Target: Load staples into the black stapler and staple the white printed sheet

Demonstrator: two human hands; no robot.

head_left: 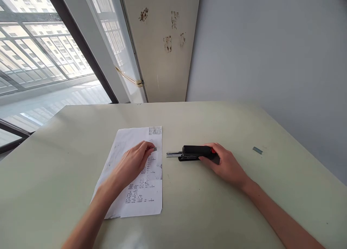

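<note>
A printed sheet of paper [135, 191] lies on the pale green table [189, 126]. My left hand [134, 162] rests on the sheet and pinches a small grey strip of staples [154, 149] at its fingertips. To the right of the sheet lies a black stapler [193, 152] with its metal staple track [173, 155] pulled out toward the paper. My right hand [225, 164] grips the stapler's rear end, where a red part shows.
A second small grey strip of staples [257, 150] lies on the table at the right. A grey wall [271, 53] runs along the right side, and a large window [40, 53] stands at the left behind the table.
</note>
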